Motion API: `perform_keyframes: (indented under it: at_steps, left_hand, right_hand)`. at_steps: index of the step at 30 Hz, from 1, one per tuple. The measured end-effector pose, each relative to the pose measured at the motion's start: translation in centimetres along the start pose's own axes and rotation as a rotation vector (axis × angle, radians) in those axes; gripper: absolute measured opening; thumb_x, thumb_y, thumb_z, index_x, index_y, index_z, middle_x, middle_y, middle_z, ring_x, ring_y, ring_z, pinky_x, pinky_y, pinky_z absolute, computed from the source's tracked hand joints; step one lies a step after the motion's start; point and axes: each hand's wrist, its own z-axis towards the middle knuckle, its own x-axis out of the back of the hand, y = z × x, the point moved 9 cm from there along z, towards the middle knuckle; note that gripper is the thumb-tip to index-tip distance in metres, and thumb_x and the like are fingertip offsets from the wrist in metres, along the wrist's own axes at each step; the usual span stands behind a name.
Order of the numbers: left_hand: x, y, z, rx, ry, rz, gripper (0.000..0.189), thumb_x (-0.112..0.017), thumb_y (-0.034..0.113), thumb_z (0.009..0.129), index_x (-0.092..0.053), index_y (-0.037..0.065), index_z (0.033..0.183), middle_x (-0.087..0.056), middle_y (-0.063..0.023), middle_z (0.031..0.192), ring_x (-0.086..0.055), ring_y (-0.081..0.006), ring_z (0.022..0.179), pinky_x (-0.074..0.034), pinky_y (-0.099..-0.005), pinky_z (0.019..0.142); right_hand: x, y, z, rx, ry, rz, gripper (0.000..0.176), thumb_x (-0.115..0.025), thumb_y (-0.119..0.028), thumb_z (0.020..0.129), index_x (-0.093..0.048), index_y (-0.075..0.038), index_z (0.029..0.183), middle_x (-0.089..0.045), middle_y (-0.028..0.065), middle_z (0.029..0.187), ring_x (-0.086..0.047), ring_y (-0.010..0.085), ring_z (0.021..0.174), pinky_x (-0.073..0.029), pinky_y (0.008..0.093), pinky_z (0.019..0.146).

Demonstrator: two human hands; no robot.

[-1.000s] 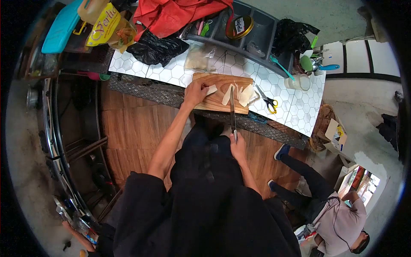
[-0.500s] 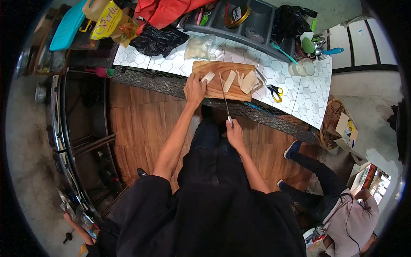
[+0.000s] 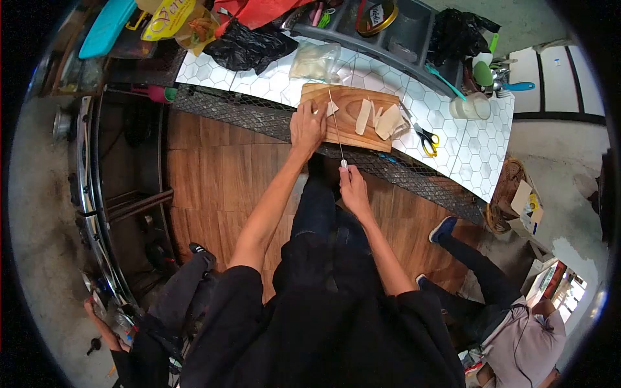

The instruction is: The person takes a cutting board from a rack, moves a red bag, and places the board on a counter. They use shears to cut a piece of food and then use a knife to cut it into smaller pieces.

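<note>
A wooden cutting board (image 3: 352, 143) lies at the counter's near edge. My left hand (image 3: 308, 127) is closed at its left end, fingertips pressing a pale, flat piece of food (image 3: 332, 108) whose exact kind does not show. In my right hand (image 3: 353, 188) is the handle of a long kitchen knife (image 3: 337, 132). Its thin blade points away from me and crosses the pale piece beside my left fingertips. A cut pale strip (image 3: 364, 117) rests mid-board, and a broader pale slice (image 3: 389, 123) lies to its right with slimmer strips.
Scissors (image 3: 427, 140) with yellow-black handles lie right of the board. Behind it are a clear plastic bag (image 3: 315, 61), a black bag (image 3: 249, 49) and a grey divided tray (image 3: 414, 63). A jar (image 3: 471, 107) stands farther right. One person (image 3: 517, 336) is at right, another (image 3: 171, 310) at left.
The knife has moved left relative to the board, from the gap beside the pale piece onto it. The whole view has shifted slightly, and more of the left person shows.
</note>
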Motion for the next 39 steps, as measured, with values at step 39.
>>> perform_keyframes:
  at_steps: [39]
  left_hand:
    - [-0.1,-1.0,-0.1,-0.067,0.014,-0.133,0.033,-0.070,0.013,0.081,-0.068,0.011,0.115,-0.058,-0.0084,0.109,-0.053,-0.0262,0.099,-0.041,-0.0388,0.084]
  right_hand:
    - [-0.4,0.5,0.2,-0.060,-0.019,-0.004,0.042,-0.042,-0.038,0.102,-0.056,0.001,0.105,-0.059,0.0197,0.077,-0.061,0.0342,0.073,-0.045,0.0428,0.070]
